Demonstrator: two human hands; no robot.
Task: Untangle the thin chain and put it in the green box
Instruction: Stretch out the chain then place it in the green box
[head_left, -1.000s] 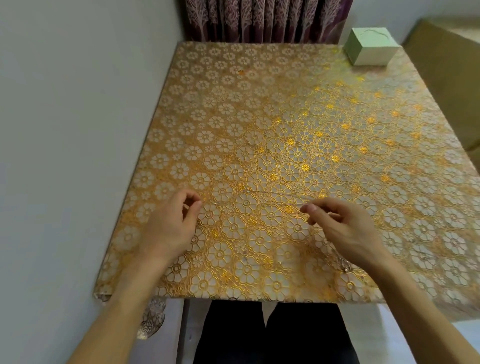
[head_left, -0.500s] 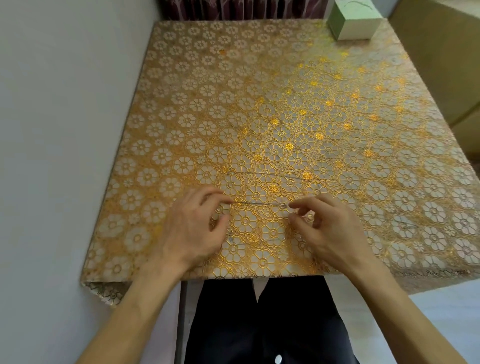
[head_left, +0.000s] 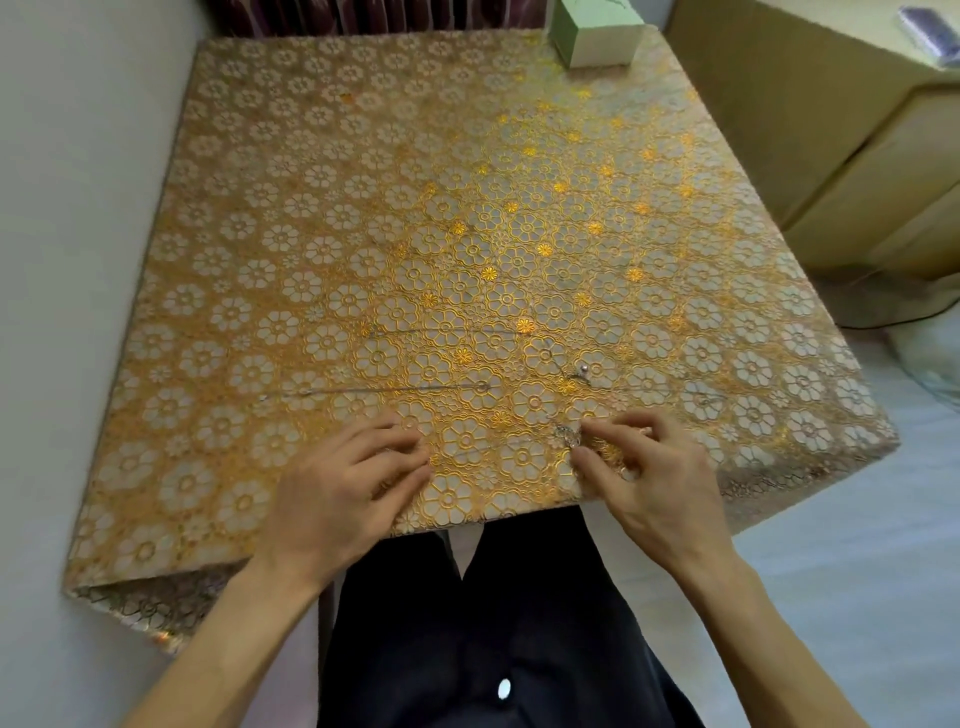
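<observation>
The left hand (head_left: 337, 488) rests on the gold flower-patterned counter (head_left: 311, 208), its fingertips pinched together on one end of the thin silver chain (head_left: 566, 439). The chain runs right to a small tangle pinched between thumb and forefinger of the right hand (head_left: 649, 478). The pale green cardboard box (head_left: 592, 36) stands well apart at the far right corner.

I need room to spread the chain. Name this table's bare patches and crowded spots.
Free: middle and far left of the gold floral tablecloth, across to the pale green box in the far right corner. Crowded: the near strip, where thin silver chains lie just beyond the left hand and right hand.
</observation>
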